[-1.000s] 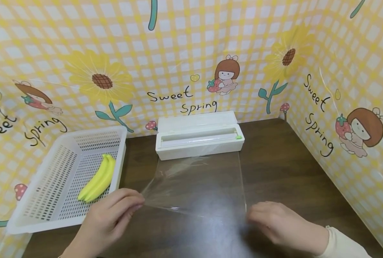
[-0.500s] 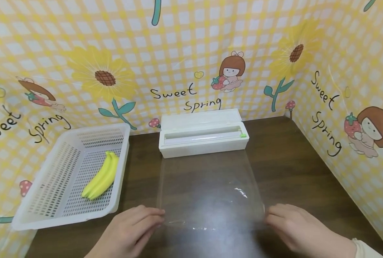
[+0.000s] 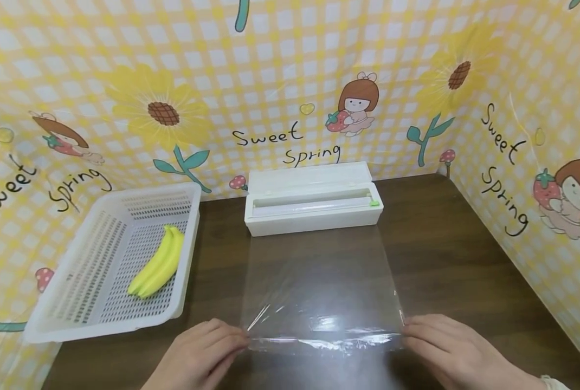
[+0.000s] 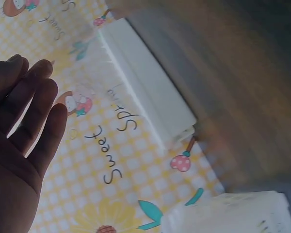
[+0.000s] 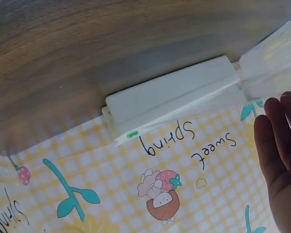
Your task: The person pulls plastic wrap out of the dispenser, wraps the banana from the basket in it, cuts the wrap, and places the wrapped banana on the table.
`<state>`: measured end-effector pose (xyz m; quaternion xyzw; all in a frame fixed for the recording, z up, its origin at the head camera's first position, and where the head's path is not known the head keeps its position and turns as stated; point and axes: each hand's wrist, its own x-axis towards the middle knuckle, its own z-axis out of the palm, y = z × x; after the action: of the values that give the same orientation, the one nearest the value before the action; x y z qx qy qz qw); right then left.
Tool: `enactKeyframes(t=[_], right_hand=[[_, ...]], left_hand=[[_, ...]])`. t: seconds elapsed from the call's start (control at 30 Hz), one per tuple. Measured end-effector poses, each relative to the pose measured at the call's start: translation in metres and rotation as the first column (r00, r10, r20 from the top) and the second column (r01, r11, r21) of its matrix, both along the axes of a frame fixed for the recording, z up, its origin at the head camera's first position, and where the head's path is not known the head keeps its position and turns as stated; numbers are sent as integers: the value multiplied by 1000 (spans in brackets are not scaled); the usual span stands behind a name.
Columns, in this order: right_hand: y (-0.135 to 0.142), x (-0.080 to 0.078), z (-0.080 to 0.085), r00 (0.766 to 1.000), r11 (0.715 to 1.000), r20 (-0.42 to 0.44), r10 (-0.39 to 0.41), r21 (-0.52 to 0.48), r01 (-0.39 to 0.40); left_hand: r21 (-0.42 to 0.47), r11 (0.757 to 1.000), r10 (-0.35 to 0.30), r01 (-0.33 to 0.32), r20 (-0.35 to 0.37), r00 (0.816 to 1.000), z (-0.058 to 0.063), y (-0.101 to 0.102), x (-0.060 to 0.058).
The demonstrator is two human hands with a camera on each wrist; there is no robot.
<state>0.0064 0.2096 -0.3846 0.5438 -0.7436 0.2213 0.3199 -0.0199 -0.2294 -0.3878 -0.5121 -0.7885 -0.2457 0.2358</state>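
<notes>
A sheet of clear plastic wrap [image 3: 319,292] stretches toward me from a white cling film dispenser [image 3: 314,222], whose lid stands raised. Inside the dispenser lies the film roll [image 3: 311,207], and a small green slider [image 3: 374,203] sits at its right end. My left hand [image 3: 202,349] pinches the near left corner of the wrap. At the near right corner, my right hand [image 3: 458,346] pinches the other end of the same edge. The wrap is spread fairly flat between them, with shiny creases along its near edge. Both wrist views show the dispenser beyond the fingers.
Left of the dispenser, a white plastic basket [image 3: 38,325] holds yellow bananas [image 3: 158,262]. The dark wooden table [image 3: 446,233] is bounded at the back and sides by yellow checked cloth [image 3: 270,65].
My left hand has moved right and toward me, and my right hand has moved right. The wrap, bunched at the left before, is now spread wider and straighter.
</notes>
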Motion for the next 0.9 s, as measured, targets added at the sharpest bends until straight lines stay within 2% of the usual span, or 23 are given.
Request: enactKeyframes(t=[0.2,0.4,0.53,0.63,0.73,0.9], right_hand=[[3,-1,-9,998,1000,-56,-20,19,22],[6,-1,-24,998,997,-57,-8,77,12],[12,-1,-35,999,995,-47,-3,103,7],[12,1,-39,1000,992,-17,-19,121,21],[10,2,-40,999,991,-4,-46,126,46],[7,-5,-40,998,994,-39,-56,91,59]], left_hand=[[-31,999,-23,23,8,1000,-10,-1,-1],[-43,999,0,5,120,993,-19,-3,6],[-75,997,41,-26,207,977,-25,-4,10],[-111,993,65,-40,240,969,-27,-5,12],[-114,993,65,-40,223,973,-27,-3,11],[-122,991,71,-48,184,980,-24,2,6]])
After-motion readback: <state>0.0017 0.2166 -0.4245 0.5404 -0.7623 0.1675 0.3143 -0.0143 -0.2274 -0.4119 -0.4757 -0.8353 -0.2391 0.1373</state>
